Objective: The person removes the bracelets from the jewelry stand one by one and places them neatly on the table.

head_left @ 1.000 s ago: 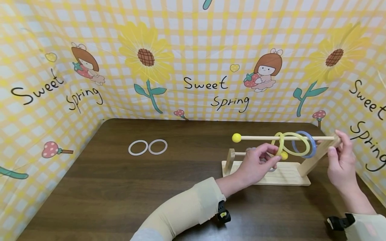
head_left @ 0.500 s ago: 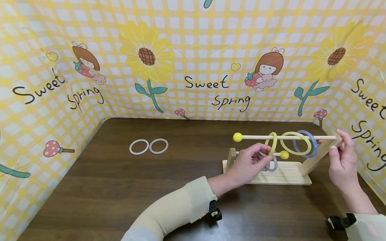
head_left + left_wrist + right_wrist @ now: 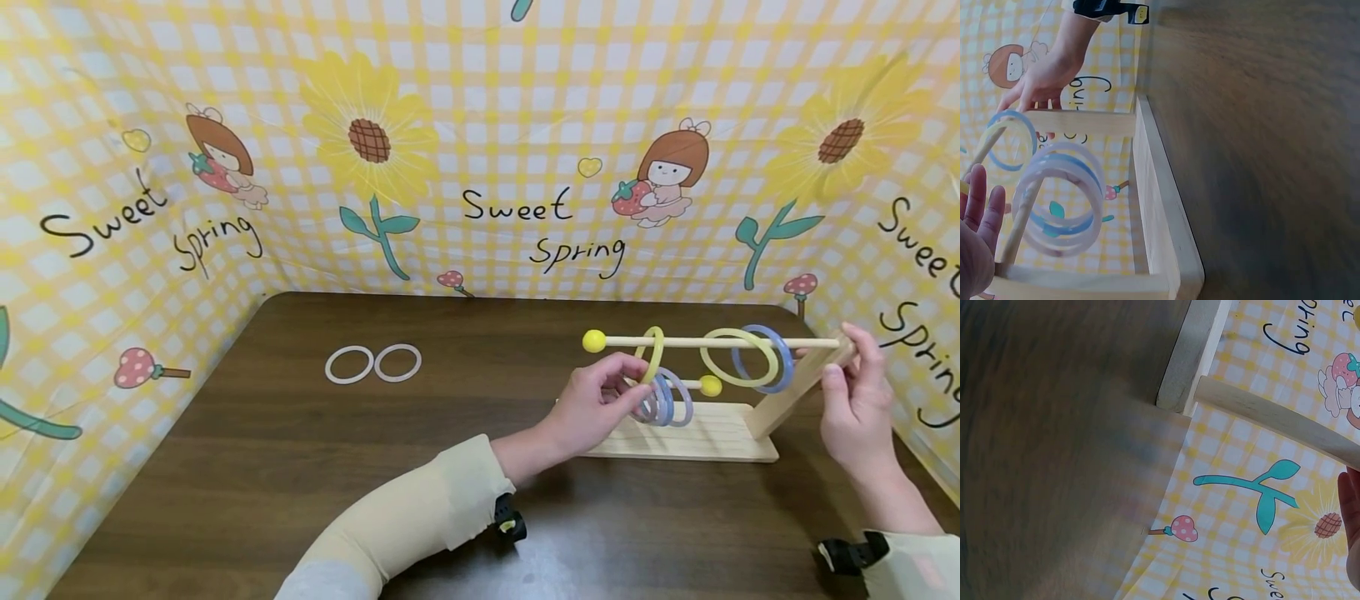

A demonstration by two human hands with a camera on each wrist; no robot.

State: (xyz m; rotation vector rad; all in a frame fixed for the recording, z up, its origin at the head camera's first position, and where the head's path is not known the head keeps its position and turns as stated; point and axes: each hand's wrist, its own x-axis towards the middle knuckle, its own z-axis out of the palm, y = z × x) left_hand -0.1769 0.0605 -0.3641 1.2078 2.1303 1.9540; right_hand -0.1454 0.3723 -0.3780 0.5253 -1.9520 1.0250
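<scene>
My left hand [image 3: 596,404] pinches a yellow ring [image 3: 660,354] that loops the upper rod [image 3: 684,342] of a wooden ring stand [image 3: 720,433]. My right hand [image 3: 858,408] grips the top of the stand's slanted post [image 3: 787,396], where that rod ends. Farther along the rod hang a second yellow ring [image 3: 741,384] and a blue ring [image 3: 787,367]. Several blue and pale purple rings [image 3: 1092,206] circle the lower rod [image 3: 1021,225]; in the head view my left fingers partly cover them. A yellow ball [image 3: 594,341] caps the upper rod's free end, and another yellow ball [image 3: 710,386] the lower one's.
Two whitish rings [image 3: 349,382] lie flat side by side on the dark wooden table [image 3: 300,450], left of the stand. A yellow checked cloth [image 3: 510,108] walls the table at the back and sides.
My left hand has slid leftward along the upper rod with the yellow ring, away from the other yellow ring. More of the lower rings now show. My right hand stays on the post.
</scene>
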